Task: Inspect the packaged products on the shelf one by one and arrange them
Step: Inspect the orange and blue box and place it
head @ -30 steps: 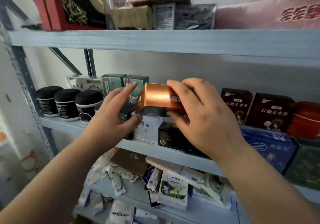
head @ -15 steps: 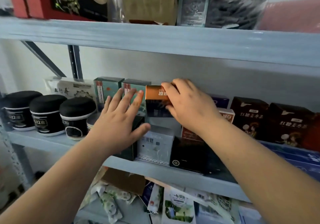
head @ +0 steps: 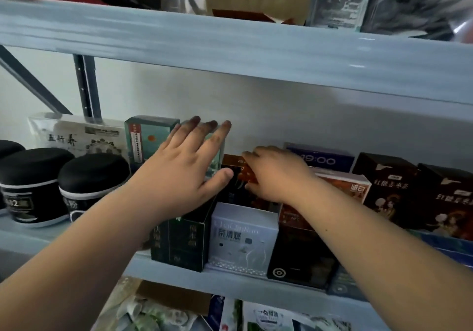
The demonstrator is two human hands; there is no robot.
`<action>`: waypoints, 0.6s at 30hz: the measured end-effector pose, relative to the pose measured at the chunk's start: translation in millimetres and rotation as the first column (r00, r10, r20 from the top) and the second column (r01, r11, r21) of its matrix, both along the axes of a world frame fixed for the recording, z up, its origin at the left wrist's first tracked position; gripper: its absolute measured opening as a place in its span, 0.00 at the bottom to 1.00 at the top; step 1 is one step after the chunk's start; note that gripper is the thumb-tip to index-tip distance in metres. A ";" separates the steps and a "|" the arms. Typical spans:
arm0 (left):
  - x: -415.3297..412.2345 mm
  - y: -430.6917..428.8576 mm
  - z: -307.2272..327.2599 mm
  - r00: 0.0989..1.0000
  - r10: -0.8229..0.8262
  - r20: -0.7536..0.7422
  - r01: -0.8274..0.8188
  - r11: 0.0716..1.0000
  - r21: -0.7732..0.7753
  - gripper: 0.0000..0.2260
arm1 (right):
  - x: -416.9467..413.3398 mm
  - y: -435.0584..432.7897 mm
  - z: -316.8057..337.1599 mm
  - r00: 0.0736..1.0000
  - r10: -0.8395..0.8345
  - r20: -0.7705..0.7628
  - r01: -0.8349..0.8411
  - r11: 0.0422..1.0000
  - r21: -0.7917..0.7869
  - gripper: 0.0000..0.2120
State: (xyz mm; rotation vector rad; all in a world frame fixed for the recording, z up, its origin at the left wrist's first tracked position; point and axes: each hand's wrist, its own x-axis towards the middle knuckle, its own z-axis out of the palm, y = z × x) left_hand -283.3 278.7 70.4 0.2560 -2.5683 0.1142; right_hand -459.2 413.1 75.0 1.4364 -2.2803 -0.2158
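Head view: the right hand (head: 276,174) has its fingers curled over the top of a small copper box (head: 234,168) and its thumb at the near edge. It holds the box in the back row of the pale grey-blue metal shelf (head: 230,283), between the teal cartons and a blue box (head: 320,160) printed "19:00". The copper box is a glossy rectangular carton with an orange-brown sheen and a darker lower face; its print is too blurred to read. The left hand (head: 184,174) is wide, fingers straight and fanned, laid over a second teal carton (head: 216,160) that it mostly hides, just beside a first teal carton (head: 151,139) with a red label strip. In the front row stand a dark green carton (head: 179,241) with faint gold characters, a matte white box (head: 243,236) with pale grey lettering, and a black box (head: 299,259) bearing a small ring mark. To the left sit round black jars (head: 94,177) with domed lids and white bands, and behind them a white pouch (head: 76,136) with brush-style characters. To the right, dark brown cartons (head: 386,185) read "红糖姜枣茶".
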 end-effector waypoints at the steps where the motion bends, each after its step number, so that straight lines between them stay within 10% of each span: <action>1: -2.2 -0.4 2.8 1.000 -0.012 0.001 0.012 1.000 0.005 0.38 | -2.8 -1.8 -2.5 1.000 -0.002 0.002 0.002 1.000 -0.002 0.32; 13: -32.9 14.0 -8.4 0.985 -0.031 0.170 0.055 0.989 -0.136 0.39 | -19.2 22.8 13.9 0.989 0.043 0.140 -0.030 0.995 -0.095 0.31; 18: -36.5 37.1 -22.9 0.980 -0.103 0.167 0.130 0.978 -0.161 0.35 | -75.2 48.9 36.1 0.930 -0.209 0.303 0.257 0.958 -0.127 0.30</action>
